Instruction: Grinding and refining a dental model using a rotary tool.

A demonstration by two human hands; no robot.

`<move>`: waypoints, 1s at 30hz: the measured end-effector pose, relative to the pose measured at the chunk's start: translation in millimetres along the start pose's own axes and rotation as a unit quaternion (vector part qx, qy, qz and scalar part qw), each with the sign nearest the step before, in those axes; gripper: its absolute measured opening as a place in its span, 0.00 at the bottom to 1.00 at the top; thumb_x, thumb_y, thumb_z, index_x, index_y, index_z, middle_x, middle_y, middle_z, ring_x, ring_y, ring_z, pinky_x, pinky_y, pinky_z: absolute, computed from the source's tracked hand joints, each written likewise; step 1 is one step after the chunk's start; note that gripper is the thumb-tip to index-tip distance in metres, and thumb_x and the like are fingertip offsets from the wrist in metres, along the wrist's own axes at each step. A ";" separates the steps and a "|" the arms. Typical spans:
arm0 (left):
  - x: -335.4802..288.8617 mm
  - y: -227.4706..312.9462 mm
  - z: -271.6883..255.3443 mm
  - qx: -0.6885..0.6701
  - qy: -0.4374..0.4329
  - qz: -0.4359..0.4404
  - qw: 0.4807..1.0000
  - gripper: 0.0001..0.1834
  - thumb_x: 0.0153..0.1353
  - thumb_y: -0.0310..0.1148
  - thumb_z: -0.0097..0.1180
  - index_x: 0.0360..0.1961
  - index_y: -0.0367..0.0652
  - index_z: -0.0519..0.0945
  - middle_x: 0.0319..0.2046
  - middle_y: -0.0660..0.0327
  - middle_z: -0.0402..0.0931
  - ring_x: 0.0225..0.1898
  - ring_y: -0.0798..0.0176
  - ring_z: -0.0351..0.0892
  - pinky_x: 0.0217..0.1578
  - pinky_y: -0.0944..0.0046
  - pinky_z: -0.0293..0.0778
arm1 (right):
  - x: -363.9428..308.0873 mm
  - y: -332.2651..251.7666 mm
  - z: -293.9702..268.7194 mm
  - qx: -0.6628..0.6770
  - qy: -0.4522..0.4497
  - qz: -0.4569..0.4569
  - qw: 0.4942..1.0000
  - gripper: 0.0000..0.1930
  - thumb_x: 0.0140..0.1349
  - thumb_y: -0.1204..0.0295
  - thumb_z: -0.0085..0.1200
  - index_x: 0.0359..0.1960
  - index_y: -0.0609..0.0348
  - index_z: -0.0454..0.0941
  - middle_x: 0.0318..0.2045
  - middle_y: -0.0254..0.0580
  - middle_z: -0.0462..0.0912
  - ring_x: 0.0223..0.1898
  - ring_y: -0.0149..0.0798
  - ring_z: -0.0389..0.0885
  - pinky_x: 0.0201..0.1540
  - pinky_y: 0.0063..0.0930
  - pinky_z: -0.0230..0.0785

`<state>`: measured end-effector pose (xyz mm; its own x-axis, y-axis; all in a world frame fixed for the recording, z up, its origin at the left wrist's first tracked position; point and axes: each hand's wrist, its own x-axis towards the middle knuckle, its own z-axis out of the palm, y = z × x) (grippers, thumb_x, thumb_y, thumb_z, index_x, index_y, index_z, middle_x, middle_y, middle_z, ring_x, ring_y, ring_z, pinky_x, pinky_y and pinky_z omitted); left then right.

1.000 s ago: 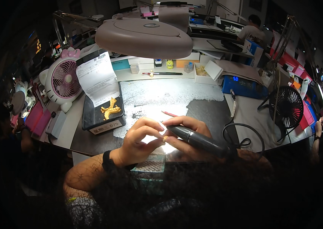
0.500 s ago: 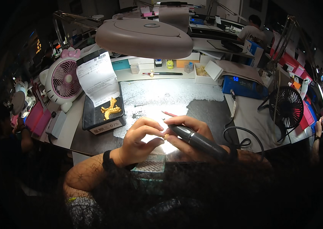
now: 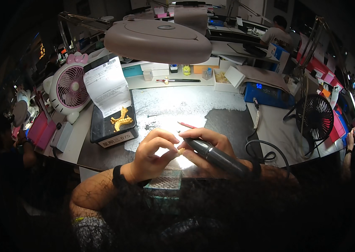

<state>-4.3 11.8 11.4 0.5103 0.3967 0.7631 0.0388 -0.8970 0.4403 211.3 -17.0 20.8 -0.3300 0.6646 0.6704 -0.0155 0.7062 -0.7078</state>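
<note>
View: head camera, looking down on a desk lit brightly at the middle of the frame.
Left hand: at the centre, its fingers bent and drawn narrow, the tips closing on a small tan piece.
Right hand: just right of centre, its fingers wrapped around a thick black tool; whether its thumb also presses the small tan piece, I cannot tell.
Small tan piece: at the centre of the frame, between the fingertips of the two hands, mostly covered by them.
Black tool: slanting from the centre toward the lower right, its front end near the small tan piece; the very tip is too small to make out.
Red pencil: lying on the desk just above the right hand.
Black tray: left of centre, with a yellow model inside and a white paper upright at its back.
Lamp: across the top centre, above the desk.
Fans: a pink and white fan at upper left, a black fan at right.
Blue box: upper right, its display lit.
</note>
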 end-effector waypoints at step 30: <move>0.1 2.4 0.5 -0.002 0.008 0.001 1.000 0.15 0.52 0.13 0.66 0.38 0.42 0.78 0.40 0.58 0.76 0.43 0.60 0.78 0.43 0.64 0.74 | -7.3 -1.5 2.9 0.025 0.012 0.014 1.000 0.18 0.60 0.81 0.63 0.52 0.63 0.76 0.38 0.44 0.85 0.41 0.32 0.87 0.48 0.25 0.78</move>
<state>-3.8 9.5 12.3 0.4967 0.3984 0.7711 0.0339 -0.8967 0.4414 211.0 -23.6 16.3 -0.3089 0.6897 0.6549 -0.0548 0.6745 -0.7362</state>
